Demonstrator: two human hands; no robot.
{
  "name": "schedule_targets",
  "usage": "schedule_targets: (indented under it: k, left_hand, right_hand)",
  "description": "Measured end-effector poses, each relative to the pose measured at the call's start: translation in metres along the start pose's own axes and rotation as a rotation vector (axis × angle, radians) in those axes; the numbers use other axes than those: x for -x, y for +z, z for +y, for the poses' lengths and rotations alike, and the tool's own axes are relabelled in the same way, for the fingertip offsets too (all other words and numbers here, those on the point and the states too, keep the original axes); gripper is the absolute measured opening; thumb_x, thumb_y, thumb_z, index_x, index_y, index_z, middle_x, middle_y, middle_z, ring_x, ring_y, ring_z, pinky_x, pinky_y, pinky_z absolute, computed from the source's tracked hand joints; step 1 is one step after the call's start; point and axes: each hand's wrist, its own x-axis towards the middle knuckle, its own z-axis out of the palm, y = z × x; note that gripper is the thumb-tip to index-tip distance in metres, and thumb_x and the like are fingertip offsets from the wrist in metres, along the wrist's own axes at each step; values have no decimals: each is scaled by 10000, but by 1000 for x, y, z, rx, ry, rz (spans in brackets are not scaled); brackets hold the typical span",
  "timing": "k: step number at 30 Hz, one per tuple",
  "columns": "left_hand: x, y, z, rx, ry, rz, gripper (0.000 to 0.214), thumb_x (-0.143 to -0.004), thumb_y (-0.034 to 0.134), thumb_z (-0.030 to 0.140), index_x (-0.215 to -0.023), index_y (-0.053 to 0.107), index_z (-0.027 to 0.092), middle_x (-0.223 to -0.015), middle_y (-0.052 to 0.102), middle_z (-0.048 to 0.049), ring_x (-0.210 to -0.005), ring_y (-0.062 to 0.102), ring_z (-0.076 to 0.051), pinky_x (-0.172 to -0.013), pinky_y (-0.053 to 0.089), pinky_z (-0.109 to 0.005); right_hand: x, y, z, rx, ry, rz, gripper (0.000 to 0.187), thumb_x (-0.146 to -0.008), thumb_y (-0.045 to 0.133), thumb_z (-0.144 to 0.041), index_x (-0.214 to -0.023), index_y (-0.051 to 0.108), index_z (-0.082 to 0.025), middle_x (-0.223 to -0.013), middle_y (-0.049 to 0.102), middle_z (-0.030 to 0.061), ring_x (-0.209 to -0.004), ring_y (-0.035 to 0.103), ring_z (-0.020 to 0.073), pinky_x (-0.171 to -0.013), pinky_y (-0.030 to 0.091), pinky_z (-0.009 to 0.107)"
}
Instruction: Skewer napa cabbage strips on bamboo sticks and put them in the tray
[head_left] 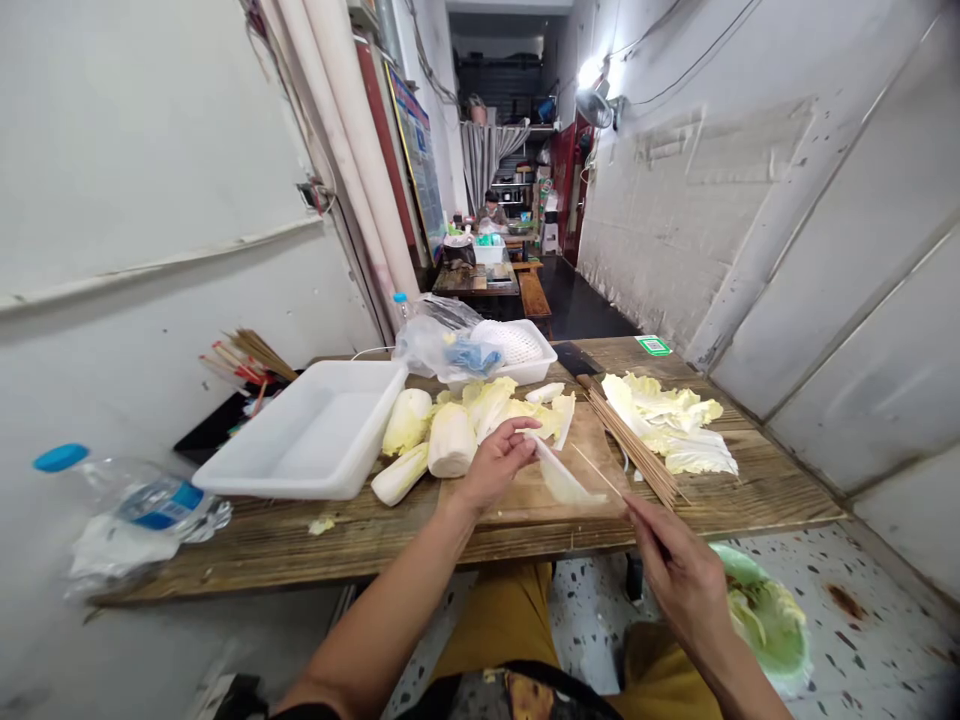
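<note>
My left hand pinches one end of a pale napa cabbage leaf, which hangs over the wooden cutting board. In my right hand is a thin bamboo skewer, its tip pointing up and left, close to the leaf; I cannot tell whether they touch. A bundle of bamboo skewers lies on the right side of the board. Cut cabbage chunks and loose yellow leaves lie left of and behind my left hand. More cabbage leaves are spread to the right of the bundle.
A white plastic tray stands at the left, near a water bottle. Behind the cabbage, another white tray holds plastic bags. A dark cleaver blade lies at the back. A green-lined bin stands below right; a person sits far off.
</note>
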Motion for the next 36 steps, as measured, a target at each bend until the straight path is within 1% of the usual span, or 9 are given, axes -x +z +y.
schedule_targets:
  k: [3,7,11,13,17,21,30,33,36]
  left_hand:
    - [16,13,1,37,-124,10,548,-725,763,350,-1194,536,179,-719,656,14,-753,653,-123,-758,483,-244]
    - [26,22,-10,238,-315,120,366,-655,819,262,-929,608,141,-742,652,-3,-695,653,-122,-701,517,-248]
    - [24,20,-18,480,-434,204,192,-739,741,163,-875,606,151,-715,651,-7,-682,652,-124,-734,552,-298]
    - [22,18,-20,514,-461,250,122,-769,713,159,-829,607,148,-700,652,-9,-665,644,-116,-717,553,-279]
    - [22,15,-23,405,-429,291,176,-704,775,159,-795,628,131,-676,653,-2,-616,626,-95,-626,523,-203]
    - [26,16,-24,291,-382,281,298,-632,833,231,-830,631,136,-668,659,7,-595,628,-100,-592,504,-198]
    - [30,24,-18,75,-347,171,444,-667,753,499,-886,511,197,-654,655,17,-573,637,-137,-579,490,-242]
    - [30,25,-18,58,-348,135,466,-649,763,512,-864,514,183,-637,652,10,-534,607,-112,-560,463,-217]
    - [30,25,-21,91,-359,139,448,-636,788,474,-825,531,161,-652,664,-15,-518,578,-87,-532,429,-186]
  right_hand:
    - [-1,-11,-9,29,-34,-37,292,-920,519,-135,-1187,621,-195,-1054,712,85,-942,679,178,-824,543,278]
    - [4,-18,-15,69,-38,-138,317,-942,480,-127,-1225,589,-216,-1008,707,61,-873,685,155,-733,549,240]
    - [13,-15,-12,155,-4,-222,286,-971,426,-173,-1207,588,-187,-917,698,63,-783,688,173,-679,551,274]
    - [17,-12,-9,179,6,-222,281,-975,417,-191,-1186,603,-178,-899,694,68,-770,688,189,-665,550,291]
    - [20,-11,-8,204,16,-229,298,-981,399,-210,-1199,602,-191,-881,687,57,-707,687,186,-642,546,292]
    - [16,-13,-10,208,1,-241,309,-985,383,-221,-1183,615,-172,-892,692,68,-720,693,195,-649,548,296]
    - [15,-16,-10,260,-40,-266,320,-983,367,-220,-1173,621,-174,-822,679,43,-643,687,187,-580,532,282]
    - [15,-16,-8,238,-32,-278,320,-984,366,-221,-1179,615,-172,-795,670,31,-618,682,172,-579,531,271]
    - [17,-17,-7,217,-25,-279,315,-982,379,-223,-1194,608,-178,-860,687,43,-664,693,173,-619,541,270]
